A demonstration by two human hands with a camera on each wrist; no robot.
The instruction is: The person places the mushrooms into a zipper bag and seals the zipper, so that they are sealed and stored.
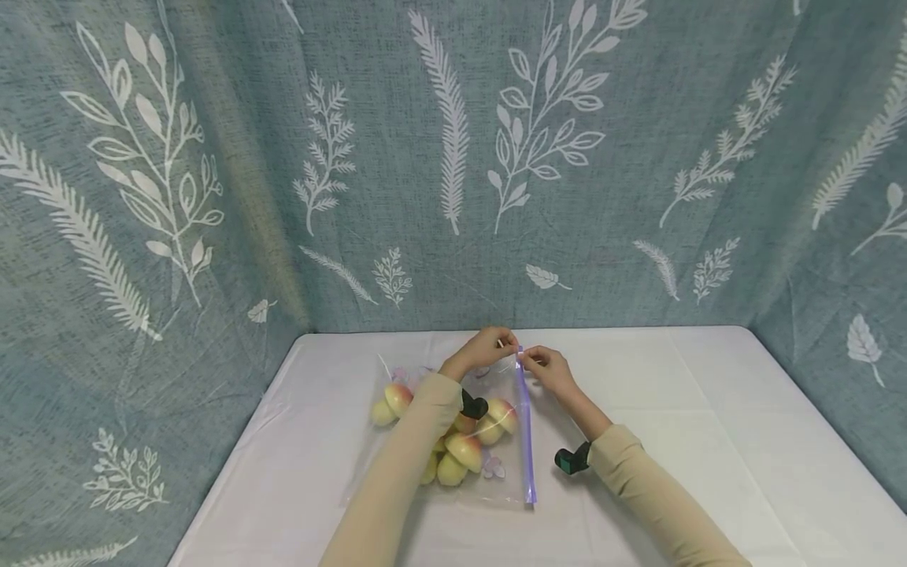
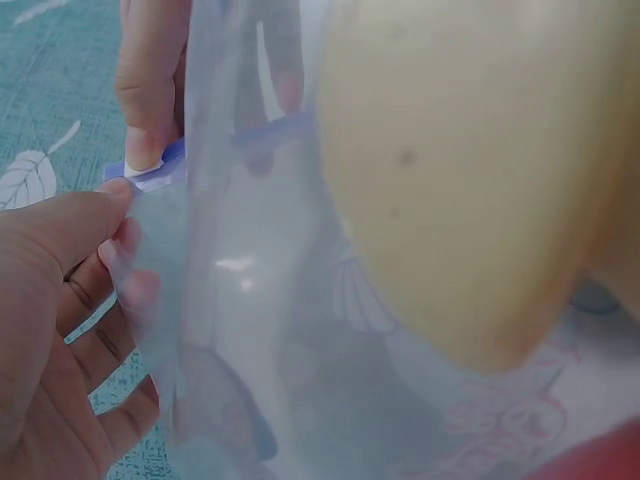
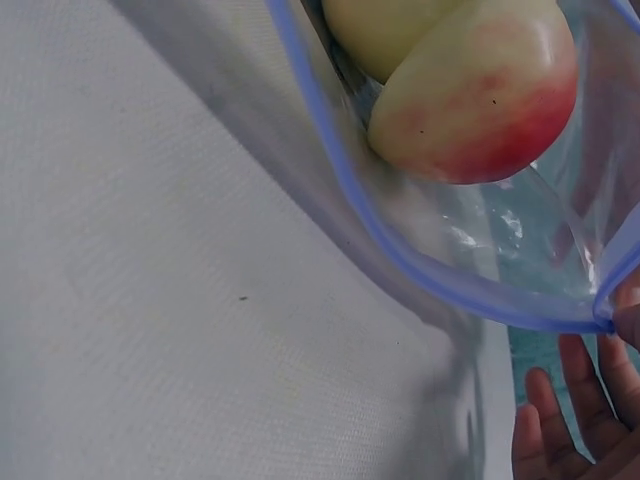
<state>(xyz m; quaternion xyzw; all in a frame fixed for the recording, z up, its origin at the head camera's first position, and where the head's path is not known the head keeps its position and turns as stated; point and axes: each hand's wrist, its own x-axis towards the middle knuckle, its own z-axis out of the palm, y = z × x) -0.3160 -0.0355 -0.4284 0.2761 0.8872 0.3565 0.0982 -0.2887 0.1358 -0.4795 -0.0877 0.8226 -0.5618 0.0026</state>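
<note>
A clear zip bag (image 1: pixel 509 480) lies on the table, with a purple zip strip (image 1: pixel 527 441) down its right side. Several yellow fruits (image 1: pixel 464 452) blushed with red are inside it. At the strip's far end my left hand (image 1: pixel 489 345) pinches the bag's corner between thumb and fingers. Close against it, my right hand (image 1: pixel 553 368) pinches the same end of the strip. A small white piece sits under a thumb there in the left wrist view; whether it is a slider is unclear. The bag's mouth gapes in the right wrist view. My left forearm hides part of the fruits.
A white cloth covers the table (image 1: pixel 673 409). Behind and at both sides hangs a blue-green curtain (image 1: pixel 397 157) with white leaf prints. Dark wrist cameras sit at the left cuff (image 1: pixel 473 405) and right cuff (image 1: pixel 571 459), the left one over the bag.
</note>
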